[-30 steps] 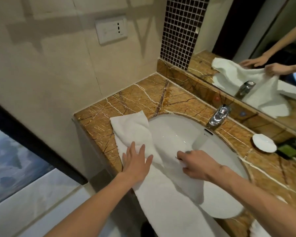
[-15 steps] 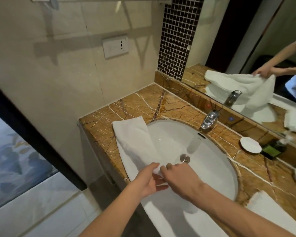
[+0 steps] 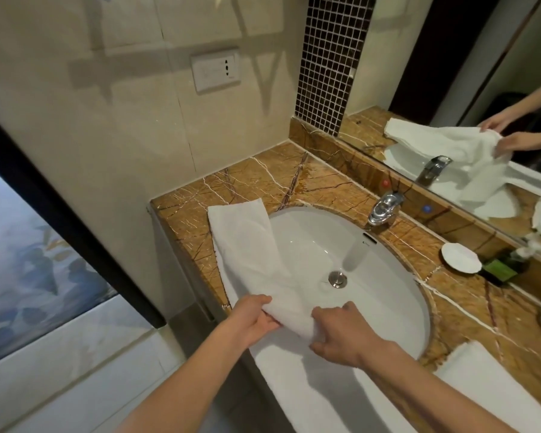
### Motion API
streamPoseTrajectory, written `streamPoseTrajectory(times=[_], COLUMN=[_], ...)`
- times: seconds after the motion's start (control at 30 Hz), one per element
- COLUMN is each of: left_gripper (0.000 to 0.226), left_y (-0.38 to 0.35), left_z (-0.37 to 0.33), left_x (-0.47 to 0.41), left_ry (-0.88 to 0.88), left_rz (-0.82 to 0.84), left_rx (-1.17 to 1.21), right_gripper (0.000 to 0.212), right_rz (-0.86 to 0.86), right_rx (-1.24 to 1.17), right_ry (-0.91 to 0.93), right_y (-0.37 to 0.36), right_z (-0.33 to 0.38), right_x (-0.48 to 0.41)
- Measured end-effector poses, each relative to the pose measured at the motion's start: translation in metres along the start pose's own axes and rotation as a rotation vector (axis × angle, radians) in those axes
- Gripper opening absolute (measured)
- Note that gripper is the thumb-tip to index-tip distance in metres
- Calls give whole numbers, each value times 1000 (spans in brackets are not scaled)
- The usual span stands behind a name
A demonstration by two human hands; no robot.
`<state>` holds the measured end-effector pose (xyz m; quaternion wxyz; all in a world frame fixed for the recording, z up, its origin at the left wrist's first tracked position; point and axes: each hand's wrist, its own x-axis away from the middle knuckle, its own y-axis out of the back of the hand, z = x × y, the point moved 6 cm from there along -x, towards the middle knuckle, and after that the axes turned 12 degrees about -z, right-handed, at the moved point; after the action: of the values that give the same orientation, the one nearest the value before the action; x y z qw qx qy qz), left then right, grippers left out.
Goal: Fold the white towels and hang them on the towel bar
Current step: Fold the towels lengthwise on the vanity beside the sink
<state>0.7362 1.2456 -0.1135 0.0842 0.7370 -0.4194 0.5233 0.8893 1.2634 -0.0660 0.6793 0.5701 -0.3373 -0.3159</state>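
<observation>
Fingers of left hand [image 3: 253,320] and right hand [image 3: 344,334] pinch one white towel [image 3: 250,245]; a second towel [image 3: 494,379] lies apart.

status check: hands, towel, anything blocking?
Left hand and right hand: both grip towel mid-length. Towel draped over sink rim, unhung. Bar out of view. No obstruction.

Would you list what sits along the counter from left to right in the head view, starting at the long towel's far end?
Long white towel → sink drain → faucet → white soap dish → green packet.
</observation>
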Motion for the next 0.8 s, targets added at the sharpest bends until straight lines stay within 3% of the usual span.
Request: streamPoseTrajectory(times=[0.3, 0.47, 0.67, 0.8], left_gripper=[39, 37, 39, 41], left_y=[4, 4, 7, 7], left_z=[-3, -4, -6, 8], left_x=[-6, -7, -4, 5], left_ry=[-7, -9, -33, -33], left_rz=[-29, -39, -14, -5], left_rx=[53, 65, 48, 4], right_gripper=[29, 18, 24, 30], right_rz=[130, 19, -151, -157], right_rx=[-86, -3, 83, 56], right_ry=[-34, 28, 207, 274], right_y=[-21, -9, 30, 41], right_z=[-50, -53, -24, 1], right_x=[-1, 6, 25, 43])
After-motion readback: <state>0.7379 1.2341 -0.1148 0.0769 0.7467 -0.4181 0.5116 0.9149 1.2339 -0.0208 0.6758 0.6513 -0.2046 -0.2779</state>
